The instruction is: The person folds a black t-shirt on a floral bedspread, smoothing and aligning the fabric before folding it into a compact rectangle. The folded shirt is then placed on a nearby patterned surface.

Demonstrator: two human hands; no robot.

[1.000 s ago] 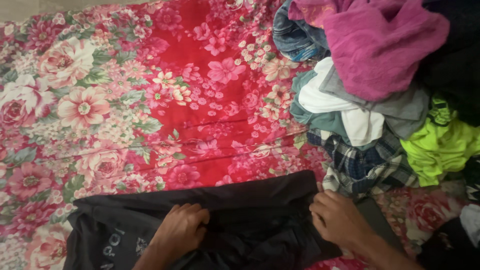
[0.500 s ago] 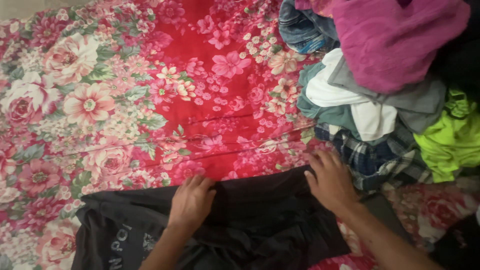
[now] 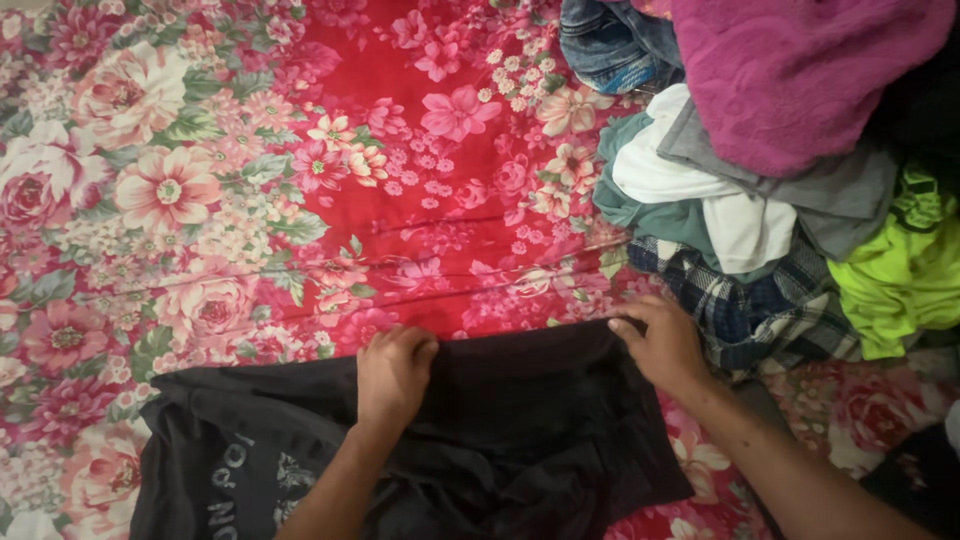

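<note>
A black shirt (image 3: 480, 430) lies flat on a bed covered by a red floral bedspread (image 3: 200, 200), close to the near edge and a little right of the middle. Its long axis runs left to right across the bed, parallel to that near edge. The end with pale print on it points toward the near left corner; the other end reaches toward a pile of clothes.

The left hand (image 3: 393, 375) rests on the far edge of the shirt near its middle, fingers curled shut and pinching the folded cloth. The right hand (image 3: 665, 345) sits at the far right corner of the shirt, fingers bent and closed on that corner, thumb side toward the pile.

As a judgement, the fold will come out well if both hands keep the far edge taut and level, so that it lies as one straight line, and if the loose wrinkled cloth in the near right part is smoothed flat before pressing down.

The clothes pile (image 3: 770, 180) fills the far right corner of the bed: a magenta towel (image 3: 800, 70) on top, blue jeans (image 3: 610, 45) beside it, white and grey pieces under it, a plaid shirt (image 3: 760, 300) just beside the right hand, and a bright green garment (image 3: 895, 285) at the right edge.
</note>
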